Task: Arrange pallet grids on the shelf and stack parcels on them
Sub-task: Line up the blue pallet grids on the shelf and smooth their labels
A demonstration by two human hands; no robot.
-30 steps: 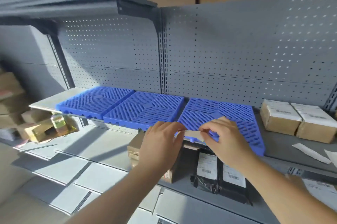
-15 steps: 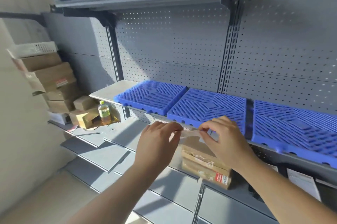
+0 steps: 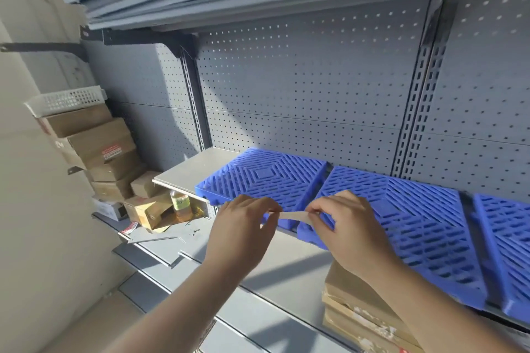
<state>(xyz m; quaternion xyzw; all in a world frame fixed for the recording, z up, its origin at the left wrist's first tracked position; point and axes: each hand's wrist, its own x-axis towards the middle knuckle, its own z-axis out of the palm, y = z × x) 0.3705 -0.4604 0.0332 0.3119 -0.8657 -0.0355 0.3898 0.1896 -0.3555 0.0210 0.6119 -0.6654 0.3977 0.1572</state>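
Leftmost, a white plastic lattice basket (image 3: 66,98) sits atop a leaning stack of brown cardboard boxes (image 3: 94,146) against the wall; the camera has swung further left than half a second ago, so this stack now shows in full; just right of it, a small clear bottle with a yellow-green label (image 3: 180,203) stands among open cartons on a lower level.

Grey metal shelf (image 3: 186,172) next; its left end is bare; three blue slatted plastic pallet grids lie flat on it in a row, as before; first grid (image 3: 266,177) and second grid (image 3: 415,226) touch edge to edge; third grid (image 3: 507,240) sits apart across a narrow gap and is now cut off by the right edge of the view.

Left hand (image 3: 243,229), in front of the first grid, pinches the left end of a thin pale strip of paper or tape (image 3: 292,216) between thumb and forefinger; right hand (image 3: 347,229), over the near corner of the second grid, pinches the other end, remaining fingers curled; same two-handed hold as in both earlier frames; strip taut between them.

Below the right forearm, a taped brown cardboard parcel (image 3: 352,295) rests on the lower shelf; no parcel on any grid; the boxed parcels seen a second ago on the shelf's right are out of view.
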